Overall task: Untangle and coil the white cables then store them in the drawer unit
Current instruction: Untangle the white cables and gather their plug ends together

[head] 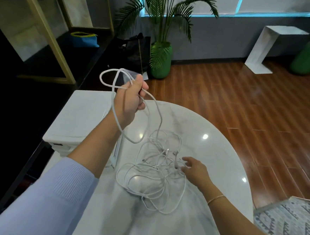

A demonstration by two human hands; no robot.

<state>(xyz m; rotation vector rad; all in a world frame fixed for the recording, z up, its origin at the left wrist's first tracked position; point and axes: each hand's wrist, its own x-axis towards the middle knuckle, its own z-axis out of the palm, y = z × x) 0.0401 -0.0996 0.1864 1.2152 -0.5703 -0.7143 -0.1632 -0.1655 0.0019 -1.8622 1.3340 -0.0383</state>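
Observation:
A tangle of thin white cables [152, 174] lies on the white marble table [212, 154]. My left hand [128, 100] is raised above the table's far left and grips a thicker white cable [108, 72], which loops above the fist and hangs down to the pile. My right hand [194, 168] rests low at the right side of the tangle, fingers spread and touching the cable ends and plugs. The white drawer unit [80, 117] stands just left of the table, under my left forearm.
A patterned chair cushion [286, 216] sits at the right front. Beyond the table are a wooden floor, a green potted palm [160, 59], a white side table [265, 49] and a dark shelf with gold framing [46, 32] on the left.

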